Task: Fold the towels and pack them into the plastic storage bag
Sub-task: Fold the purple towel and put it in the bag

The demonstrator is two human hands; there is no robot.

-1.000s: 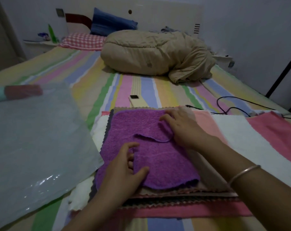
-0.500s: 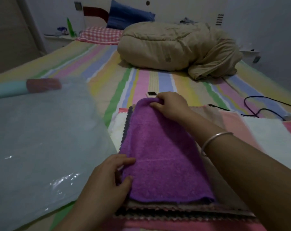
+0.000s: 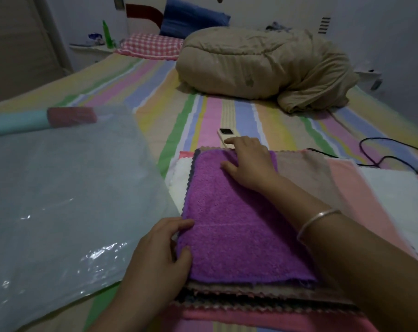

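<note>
Both hands rest on the folded purple towel (image 3: 236,219) atop the towel stack (image 3: 251,295): left hand (image 3: 160,255) pinching its near-left edge, right hand (image 3: 248,164) pressed flat at the far edge. Left of them, the plastic storage bag (image 3: 59,188) seemingly holds only rolled cloth; packing likely remains.

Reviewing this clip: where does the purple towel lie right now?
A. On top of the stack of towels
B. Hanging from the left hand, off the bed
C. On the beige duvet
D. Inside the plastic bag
A: the purple towel lies flat on the towel stack, beside the plastic bag, with both hands on it.
</note>
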